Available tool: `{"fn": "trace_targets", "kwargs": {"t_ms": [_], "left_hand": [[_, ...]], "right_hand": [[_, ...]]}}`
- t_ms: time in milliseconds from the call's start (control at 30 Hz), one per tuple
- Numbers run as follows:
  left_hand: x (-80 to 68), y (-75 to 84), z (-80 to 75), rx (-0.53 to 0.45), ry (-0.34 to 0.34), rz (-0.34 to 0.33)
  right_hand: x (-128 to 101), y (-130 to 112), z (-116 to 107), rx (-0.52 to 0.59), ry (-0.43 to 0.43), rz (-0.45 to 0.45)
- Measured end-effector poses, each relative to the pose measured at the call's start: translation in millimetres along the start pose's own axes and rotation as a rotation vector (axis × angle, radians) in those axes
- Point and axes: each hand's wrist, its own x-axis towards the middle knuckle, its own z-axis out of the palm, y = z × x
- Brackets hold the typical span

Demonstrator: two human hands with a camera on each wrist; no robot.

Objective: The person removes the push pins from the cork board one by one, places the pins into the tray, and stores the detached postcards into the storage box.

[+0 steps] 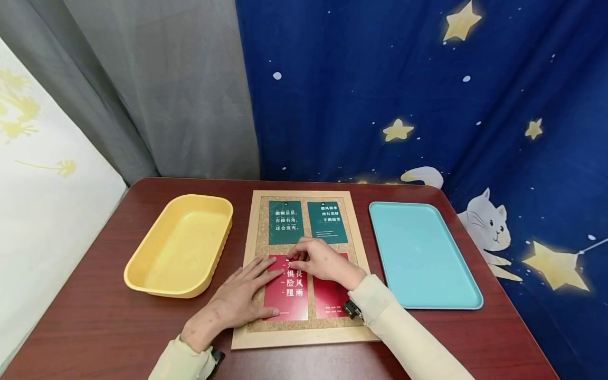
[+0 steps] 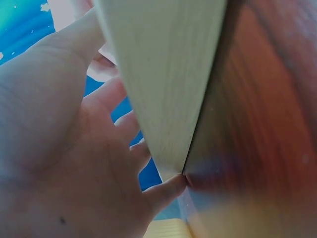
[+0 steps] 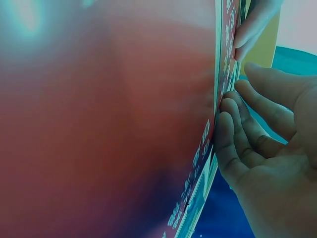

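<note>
A wood-framed corkboard (image 1: 311,335) lies on the table with two green cards and two red cards on it. My left hand (image 1: 239,296) lies spread over the board's left side, fingers straight and touching the left red card (image 1: 295,306). At that card's top edge, the thumb and forefinger of my right hand (image 1: 324,261) pinch a tiny pushpin (image 1: 288,259), mostly hidden by the fingertips. My right forearm covers part of the right red card (image 1: 328,295). Small dark pins show at the tops of the left green card (image 1: 286,237) and the right green card (image 1: 328,224).
To the left of the board stands a yellow plastic basin (image 1: 218,253). A flat light-blue tray (image 1: 425,253) lies on the right. Behind the brown table (image 1: 95,316) hang a grey curtain (image 1: 190,95) and a blue star-patterned one (image 1: 332,105).
</note>
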Motion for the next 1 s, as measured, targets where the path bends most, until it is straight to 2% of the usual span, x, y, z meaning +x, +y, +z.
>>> {"fn": "trace_targets", "kwargs": {"t_ms": [333, 667, 1000], "left_hand": [[-0.2, -0.8, -0.6, -0.009, 0.002, 0.003], [-2.7, -2.4, 0.7, -0.022, 0.001, -0.008], [-2.5, -2.5, 2.1, -0.011, 0.011, 0.012]], "right_hand": [[2.4, -3.8, 0.7, 0.004, -0.020, 0.025], [3.3, -2.8, 4.7, -0.002, -0.025, 0.013], [3.8, -1.9, 4.2, 0.001, -0.034, 0.031]]}}
